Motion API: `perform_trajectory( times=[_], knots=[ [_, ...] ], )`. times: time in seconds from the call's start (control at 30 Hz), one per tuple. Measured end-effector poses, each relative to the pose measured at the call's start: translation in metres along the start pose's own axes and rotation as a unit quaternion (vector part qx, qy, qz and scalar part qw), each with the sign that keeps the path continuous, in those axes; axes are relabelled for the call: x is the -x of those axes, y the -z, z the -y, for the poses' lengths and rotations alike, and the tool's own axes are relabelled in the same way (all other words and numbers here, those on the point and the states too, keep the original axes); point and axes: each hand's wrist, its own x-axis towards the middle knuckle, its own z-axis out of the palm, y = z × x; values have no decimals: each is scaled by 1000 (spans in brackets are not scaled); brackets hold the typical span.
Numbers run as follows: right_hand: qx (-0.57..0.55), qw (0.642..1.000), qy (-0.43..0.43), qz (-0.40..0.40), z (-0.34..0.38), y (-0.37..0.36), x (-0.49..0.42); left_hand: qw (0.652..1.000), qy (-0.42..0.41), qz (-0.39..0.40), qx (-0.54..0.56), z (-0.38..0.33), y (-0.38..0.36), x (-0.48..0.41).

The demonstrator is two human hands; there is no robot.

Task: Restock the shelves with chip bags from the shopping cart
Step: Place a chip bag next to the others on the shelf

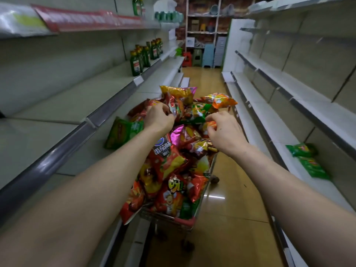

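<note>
Head view: chip bags [167,162] heaped in shopping cart [183,221].
Left hand [159,117]: fingers pinched on red bag [174,107], top of cart heap.
Right hand [225,132]: fingers pinched on orange bag [212,124], cart's right side.

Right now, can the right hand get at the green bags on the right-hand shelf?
Probably yes: nothing stands between the right hand and the green bags, though it is pinching an orange bag.

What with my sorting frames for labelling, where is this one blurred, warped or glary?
Head view: the red shelf strip at upper left is smeared by blur; head view: the left shelf rail bows, a wide-angle warp; head view: a glare streak lies on the floor; head view: the chip bags in the cart read fairly sharp.
</note>
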Motion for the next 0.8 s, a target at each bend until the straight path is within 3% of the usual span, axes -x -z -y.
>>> perform_trajectory(
  times=[0.37,0.53,0.8],
  knots=[
    [4,999,0,52,9,-66,-62,997,70,20,23,61,-18,-41],
    [26,997,-33,72,-30,-78,-95,992,72,86,56,45,-69,-55],
    [28,980,-129,149,-122,-110,-131,979,101,177,12,30,-162,-79]
  ],
)
